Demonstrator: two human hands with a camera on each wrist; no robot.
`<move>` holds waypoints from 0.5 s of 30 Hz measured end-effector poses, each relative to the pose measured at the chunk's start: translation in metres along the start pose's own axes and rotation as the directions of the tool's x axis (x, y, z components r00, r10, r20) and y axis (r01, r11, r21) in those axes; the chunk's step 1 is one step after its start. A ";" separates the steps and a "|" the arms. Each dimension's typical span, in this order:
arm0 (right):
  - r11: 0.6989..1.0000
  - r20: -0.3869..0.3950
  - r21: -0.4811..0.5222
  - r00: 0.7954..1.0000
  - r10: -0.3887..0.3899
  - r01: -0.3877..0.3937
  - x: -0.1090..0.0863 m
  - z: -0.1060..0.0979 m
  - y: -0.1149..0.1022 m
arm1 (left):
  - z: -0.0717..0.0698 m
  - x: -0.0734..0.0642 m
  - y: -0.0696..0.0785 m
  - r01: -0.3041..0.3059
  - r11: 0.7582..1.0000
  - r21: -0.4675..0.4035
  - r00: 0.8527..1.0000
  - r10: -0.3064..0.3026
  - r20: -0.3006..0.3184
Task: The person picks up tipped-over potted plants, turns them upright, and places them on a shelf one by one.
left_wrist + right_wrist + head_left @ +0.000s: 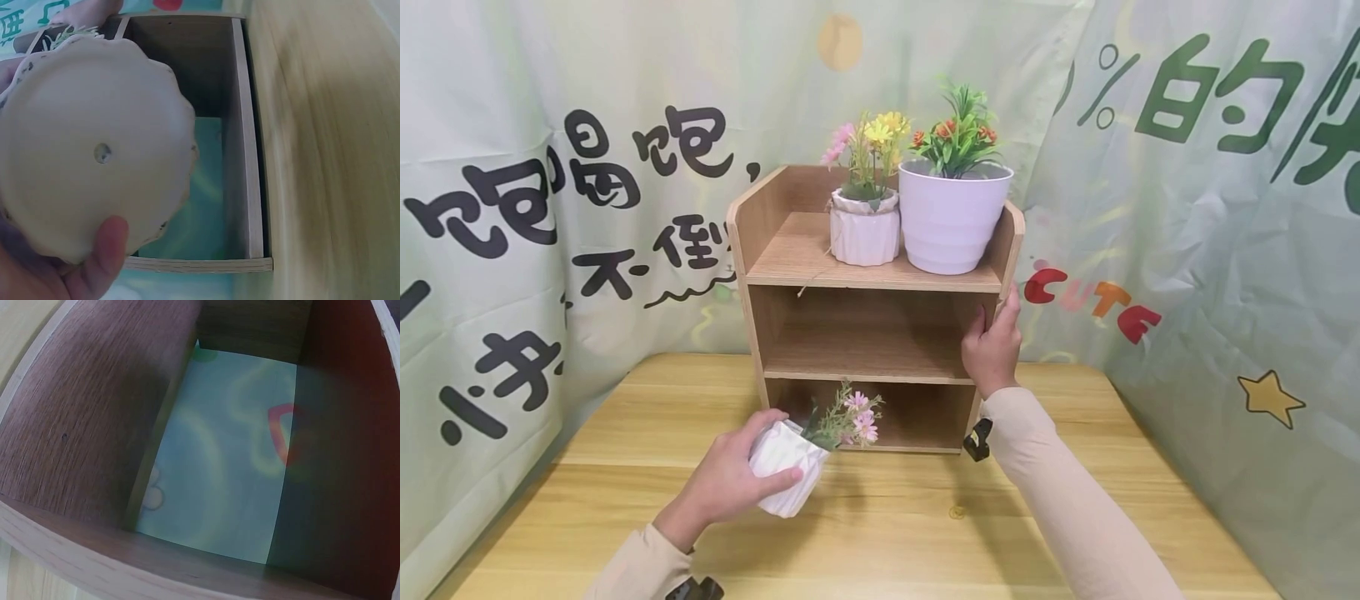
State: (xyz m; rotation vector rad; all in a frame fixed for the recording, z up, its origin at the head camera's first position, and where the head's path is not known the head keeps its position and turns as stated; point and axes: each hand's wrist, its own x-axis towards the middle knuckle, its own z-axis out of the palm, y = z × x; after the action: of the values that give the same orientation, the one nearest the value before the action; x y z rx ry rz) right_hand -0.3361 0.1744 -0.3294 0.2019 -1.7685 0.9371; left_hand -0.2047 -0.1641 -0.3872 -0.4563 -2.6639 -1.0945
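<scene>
My left hand (722, 475) grips a small white flowerpot (786, 475) with pink flowers (859, 417), tilted to the right above the table in front of the wooden shelf (868, 375). In the left wrist view, the pot's round scalloped underside (94, 150) faces the camera, a small hole at its middle, with the thumb (103, 256) against it. My right hand (994, 346) holds the shelf's right side panel at the middle level. The right wrist view looks into a shelf compartment (94, 425); that hand is out of sight there.
On the shelf's top stand a white pot (865, 229) with pink and yellow flowers and a larger white pot (955, 217) with an orange-flowered plant. The shelf rests on a wooden table (887, 533). Printed curtains (647, 275) hang behind and at both sides.
</scene>
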 end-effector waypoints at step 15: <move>1.000 0.001 0.001 1.000 -0.023 0.023 0.000 0.001 0.002 | 0.001 -0.004 0.000 -0.118 0.992 -0.048 0.973 0.106 -0.204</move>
State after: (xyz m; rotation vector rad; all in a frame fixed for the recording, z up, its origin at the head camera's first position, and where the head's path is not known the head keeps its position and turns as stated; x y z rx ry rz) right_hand -0.3377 0.1755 -0.3305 0.2231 -1.7628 0.9216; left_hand -0.2007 -0.1646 -0.3891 -0.4735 -2.4062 -1.1247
